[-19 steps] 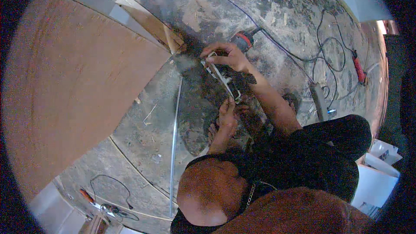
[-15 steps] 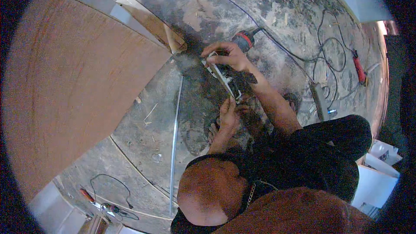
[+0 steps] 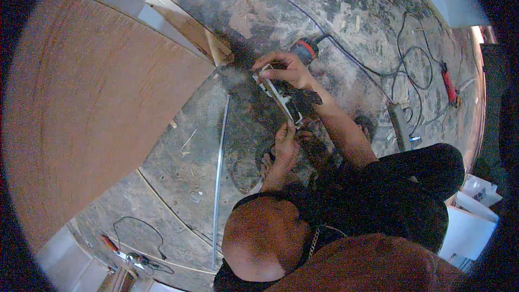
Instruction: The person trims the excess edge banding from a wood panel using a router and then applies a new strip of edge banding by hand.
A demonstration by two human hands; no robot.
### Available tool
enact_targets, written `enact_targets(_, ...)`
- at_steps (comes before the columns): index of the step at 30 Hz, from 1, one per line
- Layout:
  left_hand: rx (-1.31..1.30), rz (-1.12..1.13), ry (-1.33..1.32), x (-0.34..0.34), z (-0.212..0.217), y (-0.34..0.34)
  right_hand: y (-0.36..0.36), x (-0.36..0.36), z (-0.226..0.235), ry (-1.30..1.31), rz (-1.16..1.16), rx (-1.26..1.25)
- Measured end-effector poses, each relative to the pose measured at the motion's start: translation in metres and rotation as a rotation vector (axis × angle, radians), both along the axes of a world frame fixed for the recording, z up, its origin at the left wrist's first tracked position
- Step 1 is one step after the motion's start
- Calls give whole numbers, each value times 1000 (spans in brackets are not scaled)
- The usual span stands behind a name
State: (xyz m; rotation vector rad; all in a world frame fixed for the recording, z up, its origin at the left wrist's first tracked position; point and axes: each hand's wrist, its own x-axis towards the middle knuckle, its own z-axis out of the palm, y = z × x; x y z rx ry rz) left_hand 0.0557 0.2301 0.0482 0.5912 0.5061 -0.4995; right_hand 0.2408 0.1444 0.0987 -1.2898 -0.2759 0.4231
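My left hand (image 3: 285, 143) is closed, its fingers pinching the lower end of a narrow pale strip (image 3: 278, 97). My right hand (image 3: 284, 70) curls its fingers round the strip's upper end. Along the strip's right side are white brackets and a dark body, too dim to name. Just beyond my right hand lies the black end of a corded power tool (image 3: 305, 50) with a red band; my hand hides its other end, so I cannot tell whether it joins the strip. A haze, perhaps dust, hangs left of the strip.
A large brown board (image 3: 102, 103) fills the left side. A thin metal bar (image 3: 220, 167) lies on the stained floor. A red tool (image 3: 448, 85) with a looped cord is at the right, another corded tool (image 3: 111, 243) at the lower left. My dark-clad knee (image 3: 432, 165) is bent.
Almost nothing differs. Both hands keep their hold on the strip, with at most a slight shift of the left one.
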Motion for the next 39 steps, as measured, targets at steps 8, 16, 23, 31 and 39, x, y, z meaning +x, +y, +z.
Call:
enact_targets(8, 134, -68, 142, -6, -12, 1, -3, -1, -1, 3, 3, 22)
enact_targets(16, 23, 37, 29, -4, -12, -5, -2, -3, 5, 28, 19, 24)
enact_targets(23, 14, -6, -13, -3, -6, -3, -4, -2, 2, -30, 7, -15)
enact_targets(31, 63, -14, -23, 0, -1, -1, -3, -2, 1, 54, 10, 10)
enact_targets(39, 7, 13, 9, 0, -2, -3, -3, -1, 0, 9, 8, -10)
